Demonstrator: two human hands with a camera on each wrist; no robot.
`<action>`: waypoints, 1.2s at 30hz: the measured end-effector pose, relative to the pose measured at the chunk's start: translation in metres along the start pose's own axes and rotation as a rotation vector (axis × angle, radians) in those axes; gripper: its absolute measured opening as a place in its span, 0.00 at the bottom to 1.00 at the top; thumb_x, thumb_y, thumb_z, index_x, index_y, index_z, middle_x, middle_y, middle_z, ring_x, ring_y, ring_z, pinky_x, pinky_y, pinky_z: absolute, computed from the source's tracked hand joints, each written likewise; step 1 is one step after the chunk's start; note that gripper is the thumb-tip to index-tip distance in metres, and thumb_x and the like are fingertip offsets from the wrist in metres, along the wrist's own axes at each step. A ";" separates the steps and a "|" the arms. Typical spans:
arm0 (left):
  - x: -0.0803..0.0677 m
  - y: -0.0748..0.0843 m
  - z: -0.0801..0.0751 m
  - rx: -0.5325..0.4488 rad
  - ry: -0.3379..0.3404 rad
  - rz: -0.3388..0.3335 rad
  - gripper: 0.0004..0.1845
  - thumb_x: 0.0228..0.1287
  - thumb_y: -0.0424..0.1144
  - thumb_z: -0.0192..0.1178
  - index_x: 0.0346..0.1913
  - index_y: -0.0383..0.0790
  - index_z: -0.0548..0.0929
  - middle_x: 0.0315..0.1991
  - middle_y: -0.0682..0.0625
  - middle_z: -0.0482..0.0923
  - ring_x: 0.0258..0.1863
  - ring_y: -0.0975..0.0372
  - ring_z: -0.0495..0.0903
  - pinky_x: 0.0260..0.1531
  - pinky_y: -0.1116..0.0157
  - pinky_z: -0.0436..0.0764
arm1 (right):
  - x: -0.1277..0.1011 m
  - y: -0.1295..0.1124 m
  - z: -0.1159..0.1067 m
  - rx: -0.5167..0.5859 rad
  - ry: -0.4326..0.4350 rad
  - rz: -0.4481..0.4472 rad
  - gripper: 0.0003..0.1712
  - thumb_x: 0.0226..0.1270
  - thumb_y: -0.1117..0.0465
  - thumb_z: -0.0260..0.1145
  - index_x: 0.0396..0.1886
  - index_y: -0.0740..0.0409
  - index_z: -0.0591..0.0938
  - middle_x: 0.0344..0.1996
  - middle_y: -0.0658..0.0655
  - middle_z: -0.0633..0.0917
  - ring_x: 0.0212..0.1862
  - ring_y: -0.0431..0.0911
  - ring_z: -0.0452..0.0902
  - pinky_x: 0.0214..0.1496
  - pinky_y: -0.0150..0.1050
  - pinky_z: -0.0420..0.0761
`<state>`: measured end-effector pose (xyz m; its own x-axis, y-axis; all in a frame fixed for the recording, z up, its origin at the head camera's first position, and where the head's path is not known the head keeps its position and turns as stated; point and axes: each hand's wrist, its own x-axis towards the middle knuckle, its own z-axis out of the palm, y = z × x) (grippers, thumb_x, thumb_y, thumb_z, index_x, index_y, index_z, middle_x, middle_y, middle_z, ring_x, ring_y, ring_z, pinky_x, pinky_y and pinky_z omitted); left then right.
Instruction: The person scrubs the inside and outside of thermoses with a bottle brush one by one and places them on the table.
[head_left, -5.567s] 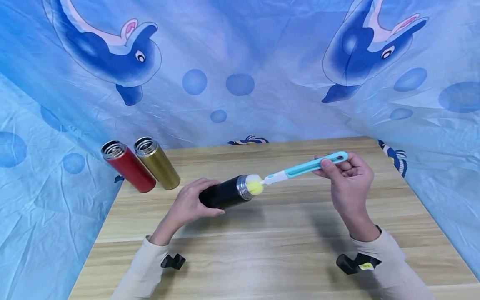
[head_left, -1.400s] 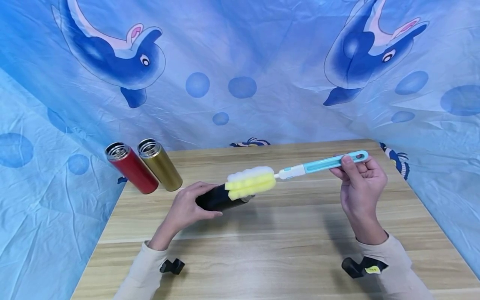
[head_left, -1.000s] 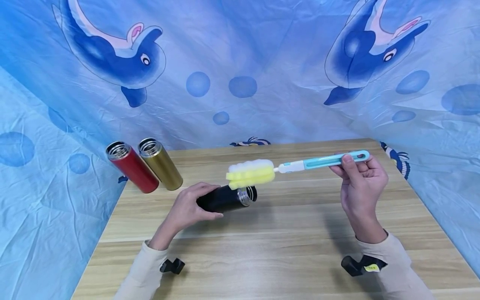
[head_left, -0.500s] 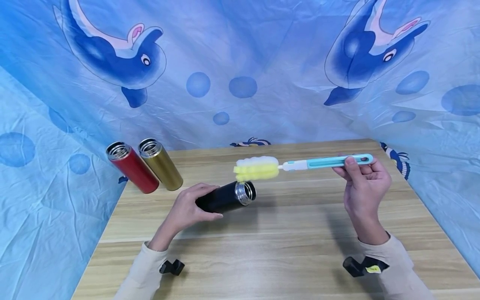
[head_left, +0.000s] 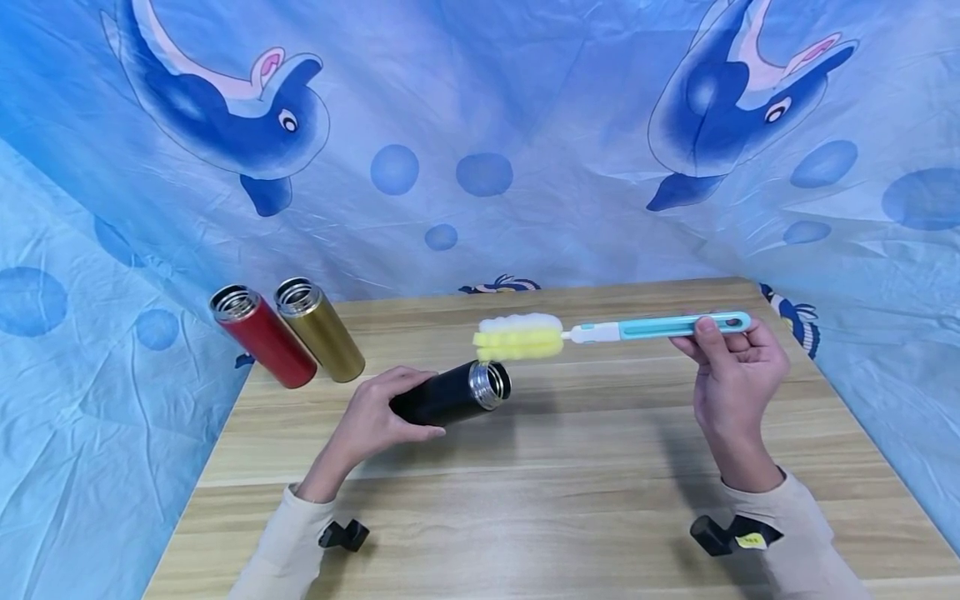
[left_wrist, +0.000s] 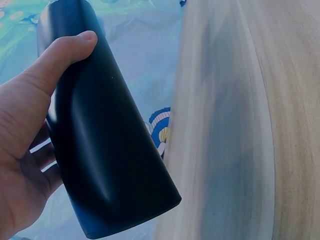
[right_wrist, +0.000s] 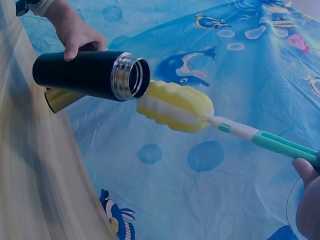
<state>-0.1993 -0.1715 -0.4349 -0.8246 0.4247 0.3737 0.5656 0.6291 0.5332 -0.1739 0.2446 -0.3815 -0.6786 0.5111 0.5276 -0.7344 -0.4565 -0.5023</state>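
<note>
My left hand grips a black thermos bottle around its body. The bottle lies nearly level above the table, its open steel neck pointing right. In the left wrist view the thumb lies across the bottle. My right hand pinches the turquoise handle of a bottle brush between thumb and fingers. The brush's yellow and white sponge head is outside the bottle, just behind and above its mouth. In the right wrist view the sponge head sits right beside the steel rim.
A red bottle and a gold bottle stand side by side, lidless, at the table's back left. The wooden table ends at a blue dolphin-printed curtain behind and on both sides.
The brush's sponge head, inside the bottle's mouth at first, has come out to the right and up. It then drifted slightly further right. The left hand holds the bottle nearly still.
</note>
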 end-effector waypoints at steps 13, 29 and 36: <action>-0.002 0.000 -0.001 -0.027 -0.016 -0.012 0.39 0.34 0.54 0.86 0.57 0.52 0.88 0.51 0.59 0.85 0.50 0.64 0.83 0.47 0.58 0.83 | 0.000 0.004 -0.006 -0.039 -0.003 0.026 0.06 0.63 0.86 0.60 0.39 0.83 0.75 0.32 0.72 0.87 0.34 0.56 0.90 0.37 0.43 0.86; -0.002 -0.005 -0.003 -0.002 0.014 -0.094 0.39 0.39 0.57 0.84 0.59 0.49 0.87 0.52 0.56 0.85 0.51 0.60 0.82 0.48 0.54 0.82 | -0.002 0.002 -0.015 -0.070 -0.032 0.051 0.06 0.64 0.85 0.60 0.40 0.84 0.74 0.35 0.74 0.87 0.37 0.57 0.90 0.38 0.43 0.86; -0.001 -0.005 -0.002 0.000 0.031 -0.117 0.39 0.40 0.57 0.84 0.59 0.48 0.87 0.52 0.53 0.85 0.51 0.58 0.82 0.48 0.52 0.82 | -0.003 0.000 -0.016 -0.057 -0.029 0.061 0.05 0.64 0.86 0.59 0.39 0.83 0.74 0.35 0.74 0.88 0.37 0.57 0.90 0.37 0.44 0.86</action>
<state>-0.2013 -0.1771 -0.4365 -0.8844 0.3279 0.3322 0.4655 0.6733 0.5745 -0.1714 0.2544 -0.3943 -0.7230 0.4615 0.5141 -0.6899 -0.4433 -0.5723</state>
